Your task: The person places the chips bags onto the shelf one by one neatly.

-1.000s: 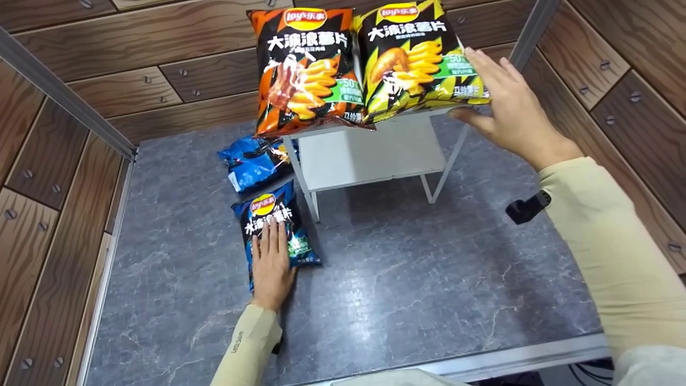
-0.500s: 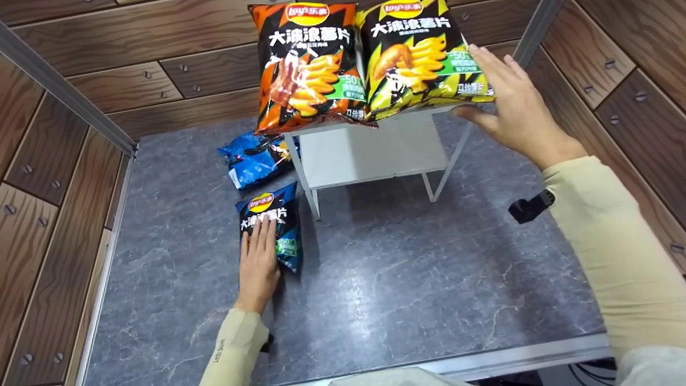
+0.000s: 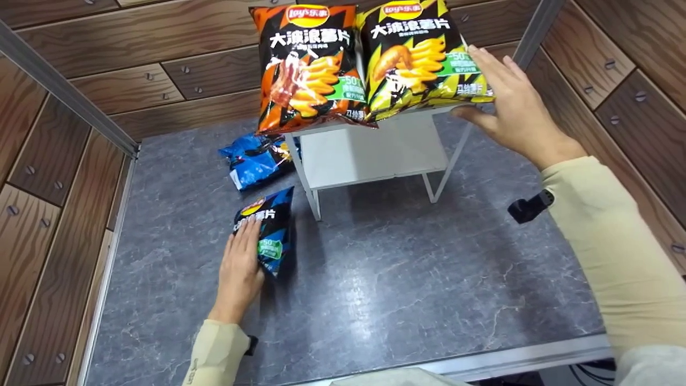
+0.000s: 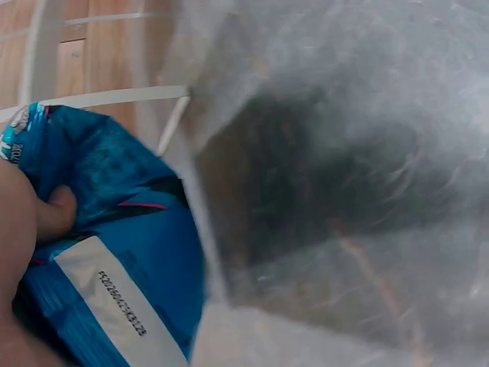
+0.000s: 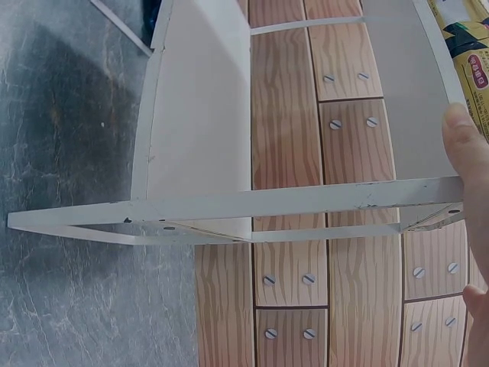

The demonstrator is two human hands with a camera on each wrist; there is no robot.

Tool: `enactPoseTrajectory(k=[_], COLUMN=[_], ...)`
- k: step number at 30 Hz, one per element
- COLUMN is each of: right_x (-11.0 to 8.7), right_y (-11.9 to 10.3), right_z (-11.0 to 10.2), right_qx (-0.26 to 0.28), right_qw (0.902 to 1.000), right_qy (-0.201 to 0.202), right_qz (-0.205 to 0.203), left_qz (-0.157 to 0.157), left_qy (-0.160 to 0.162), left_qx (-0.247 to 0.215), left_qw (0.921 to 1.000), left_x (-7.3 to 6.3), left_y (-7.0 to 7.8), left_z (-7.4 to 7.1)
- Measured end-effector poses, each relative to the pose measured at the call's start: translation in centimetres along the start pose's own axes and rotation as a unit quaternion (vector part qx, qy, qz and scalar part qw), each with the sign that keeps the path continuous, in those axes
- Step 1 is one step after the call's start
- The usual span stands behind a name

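Observation:
My left hand (image 3: 238, 273) grips a blue-and-black bag of chips (image 3: 270, 236) left of the white rack (image 3: 370, 158) in the head view. The bag is tilted, its front facing right. In the left wrist view the thumb (image 4: 59, 212) lies against the bag's blue back, beside a pale printed label. At the rack's top right corner, my right hand (image 3: 520, 107) lies along the side of a yellow bag of chips (image 3: 412, 64), fingers extended. Its thumb (image 5: 458, 126) is right at the top board's edge in the right wrist view. An orange bag of chips (image 3: 305, 75) leans beside the yellow one.
Another blue bag (image 3: 254, 166) lies on the grey marbled floor (image 3: 386, 279) by the rack's left legs. Wood-patterned panels (image 3: 59, 225) enclose the left, back and right sides. A pale edge strip (image 3: 509, 354) runs along the front.
My left hand has moved left with the blue bag of chips, which has turned from lying face up to tilted. My right hand stays beside the yellow bag.

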State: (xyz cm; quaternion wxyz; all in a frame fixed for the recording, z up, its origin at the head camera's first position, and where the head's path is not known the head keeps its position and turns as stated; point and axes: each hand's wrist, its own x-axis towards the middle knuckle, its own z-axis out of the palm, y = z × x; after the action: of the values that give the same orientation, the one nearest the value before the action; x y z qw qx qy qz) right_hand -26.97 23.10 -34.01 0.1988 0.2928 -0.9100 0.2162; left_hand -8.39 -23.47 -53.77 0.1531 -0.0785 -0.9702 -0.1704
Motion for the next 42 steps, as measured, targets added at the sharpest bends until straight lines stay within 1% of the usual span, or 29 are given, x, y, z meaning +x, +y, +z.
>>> enactPoseTrajectory(k=[5, 9, 13, 18, 24, 32, 38, 42], right_x=[0.0, 0.0, 0.1, 0.0, -0.1, 0.1, 0.1, 0.0], right_y=[0.1, 0.1, 0.1, 0.2, 0.1, 0.1, 0.0, 0.1], right_z=[0.0, 0.1, 0.0, -0.1, -0.1, 0.1, 0.1, 0.1], right_qx=[0.0, 0.0, 0.0, -0.001, 0.0, 0.0, 0.004, 0.005], right_qw=[1.0, 1.0, 1.0, 1.0, 1.0, 1.0, 1.0, 1.0], right_qy=[0.0, -0.001, 0.0, 0.002, 0.004, 0.003, 0.001, 0.003], right_qz=[0.001, 0.001, 0.003, -0.001, -0.009, -0.009, -0.004, -0.004], left_qz=[0.007, 0.021, 0.044, 0.069, 0.095, 0.137, 0.149, 0.164], left_qy=[-0.019, -0.03, -0.038, -0.049, -0.058, -0.061, -0.069, -0.069], left_qx=[-0.002, 0.002, 0.005, -0.002, -0.013, -0.032, -0.048, -0.047], left_qw=[0.9998, 0.9993, 0.9983, 0.9964, 0.9937, 0.9882, 0.9853, 0.9829], left_x=[-0.2, -0.6, -0.6, -0.3, 0.5, 1.8, 2.9, 3.7], left_y=[0.4, 0.7, 1.3, 2.3, 4.1, 6.6, 8.3, 9.6], left_z=[-1.7, -2.7, -3.3, -3.6, -3.9, -4.7, -5.4, -5.9])
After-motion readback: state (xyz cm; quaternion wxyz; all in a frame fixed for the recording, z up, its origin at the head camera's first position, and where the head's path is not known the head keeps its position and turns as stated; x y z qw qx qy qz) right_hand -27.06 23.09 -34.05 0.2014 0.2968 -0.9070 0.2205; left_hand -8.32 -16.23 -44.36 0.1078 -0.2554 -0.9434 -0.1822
